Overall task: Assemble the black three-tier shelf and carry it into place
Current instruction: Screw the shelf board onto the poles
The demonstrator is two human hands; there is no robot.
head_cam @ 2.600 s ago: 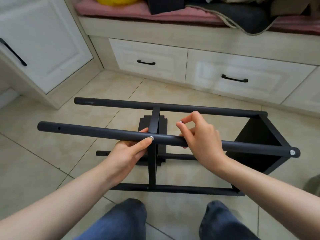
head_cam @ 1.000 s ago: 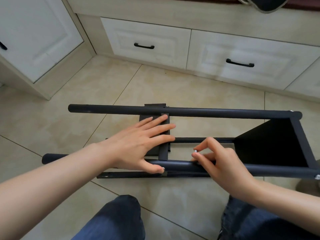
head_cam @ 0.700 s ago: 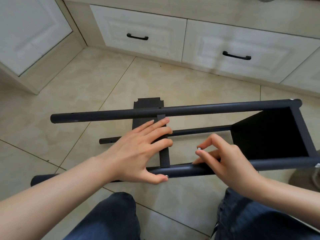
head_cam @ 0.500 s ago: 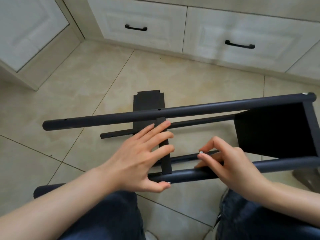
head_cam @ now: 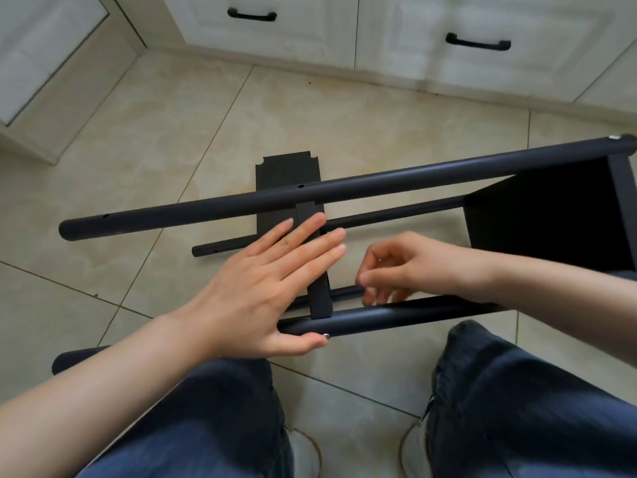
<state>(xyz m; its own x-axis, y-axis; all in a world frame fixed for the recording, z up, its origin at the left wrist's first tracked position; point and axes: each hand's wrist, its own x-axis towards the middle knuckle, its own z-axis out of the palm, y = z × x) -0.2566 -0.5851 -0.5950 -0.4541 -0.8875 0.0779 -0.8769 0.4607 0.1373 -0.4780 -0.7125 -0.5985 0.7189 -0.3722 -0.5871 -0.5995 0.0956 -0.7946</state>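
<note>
The black shelf frame (head_cam: 379, 182) lies on its side on the tiled floor (head_cam: 379, 112), just in front of the person's knees, its long poles running left to right; one board (head_cam: 537, 219) is fixed between the poles at the right end, with a silver screw head (head_cam: 613, 136) showing at the far corner; a second board (head_cam: 319, 288) stands edge-on across the middle, reaching from the far pole to the near pole (head_cam: 396, 317); the left hand (head_cam: 262, 288) lies flat across that middle board, its fingers straight and spread a little, the thumb pressed along the near pole just beside the joint; the right hand (head_cam: 413, 267) hovers just above the near pole, to the right of the middle board, its fingers curled and the tips drawn close together; it is blurred, so I cannot tell whether it pinches anything; legs in dark jeans (head_cam: 224, 426) and pale shoes (head_cam: 303, 453) fill the bottom of the view; white drawers (head_cam: 303, 36) with black handles (head_cam: 477, 43) run along the far wall
</note>
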